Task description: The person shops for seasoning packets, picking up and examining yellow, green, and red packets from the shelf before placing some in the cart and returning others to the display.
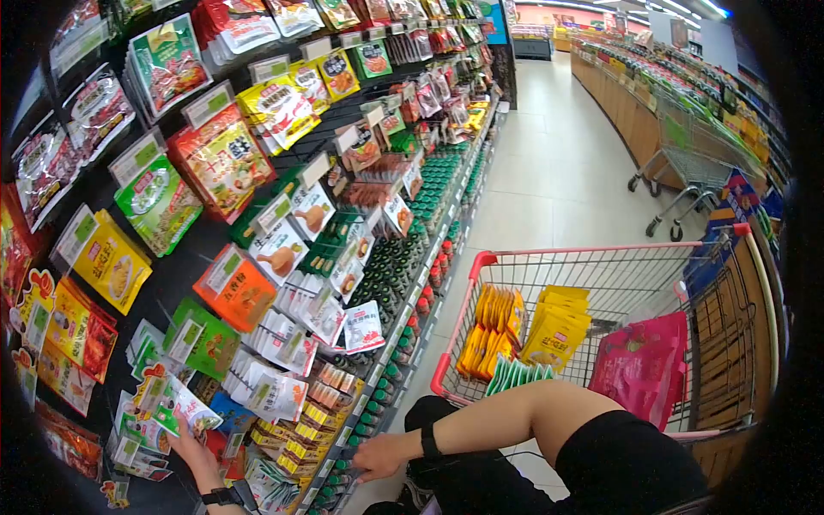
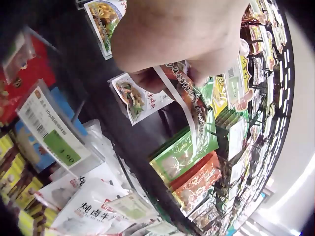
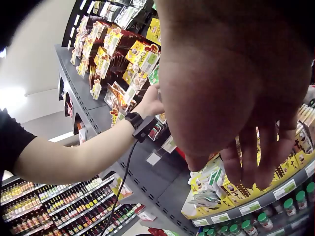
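At the lower left of the head view, my left hand [image 1: 189, 446] pinches a white and green seasoning packet [image 1: 187, 403] with a food picture, among similar packets hanging on the rack. In the left wrist view the fingertips of the left hand [image 2: 187, 39] grip the edge of that packet [image 2: 183, 96], its upper part covered by the hand. My right hand [image 1: 382, 457] is at the front edge of the shelf, over jars with green lids [image 1: 330, 489]. Its fingers hang loosely down in the right wrist view, beside small yellow boxes [image 3: 236, 196], holding nothing.
A red-rimmed shopping cart [image 1: 566, 254] stands to the right, carrying yellow packets [image 1: 558, 330], green and white packets [image 1: 518, 375] and a pink bag [image 1: 639, 365]. Another cart [image 1: 699, 163] stands farther up the aisle. Price-tagged packets [image 1: 223, 159] hang along the left rack.
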Demonstrator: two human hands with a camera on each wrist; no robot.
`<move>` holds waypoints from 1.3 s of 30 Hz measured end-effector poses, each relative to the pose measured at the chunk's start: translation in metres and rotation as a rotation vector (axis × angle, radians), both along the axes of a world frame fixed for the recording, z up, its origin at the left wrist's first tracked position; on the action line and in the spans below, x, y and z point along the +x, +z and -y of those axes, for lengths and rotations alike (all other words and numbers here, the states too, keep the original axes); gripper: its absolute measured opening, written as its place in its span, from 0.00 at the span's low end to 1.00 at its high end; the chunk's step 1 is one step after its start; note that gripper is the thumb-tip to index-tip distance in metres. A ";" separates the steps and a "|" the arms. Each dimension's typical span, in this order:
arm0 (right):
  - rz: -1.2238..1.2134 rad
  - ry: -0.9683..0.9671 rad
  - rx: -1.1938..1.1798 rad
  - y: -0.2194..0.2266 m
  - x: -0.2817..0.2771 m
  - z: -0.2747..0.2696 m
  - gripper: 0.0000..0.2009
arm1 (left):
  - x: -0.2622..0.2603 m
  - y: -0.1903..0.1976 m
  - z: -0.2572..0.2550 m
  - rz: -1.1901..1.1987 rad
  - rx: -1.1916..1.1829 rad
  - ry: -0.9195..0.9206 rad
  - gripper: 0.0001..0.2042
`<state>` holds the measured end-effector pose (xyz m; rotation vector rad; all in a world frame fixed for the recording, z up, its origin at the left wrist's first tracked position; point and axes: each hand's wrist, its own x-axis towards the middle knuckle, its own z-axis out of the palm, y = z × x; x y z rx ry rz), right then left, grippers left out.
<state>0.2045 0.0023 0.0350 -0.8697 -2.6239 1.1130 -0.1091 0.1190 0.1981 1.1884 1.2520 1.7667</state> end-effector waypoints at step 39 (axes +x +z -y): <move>0.183 0.092 -0.037 0.039 0.002 0.003 0.19 | -0.005 0.020 -0.020 0.077 -0.044 0.152 0.11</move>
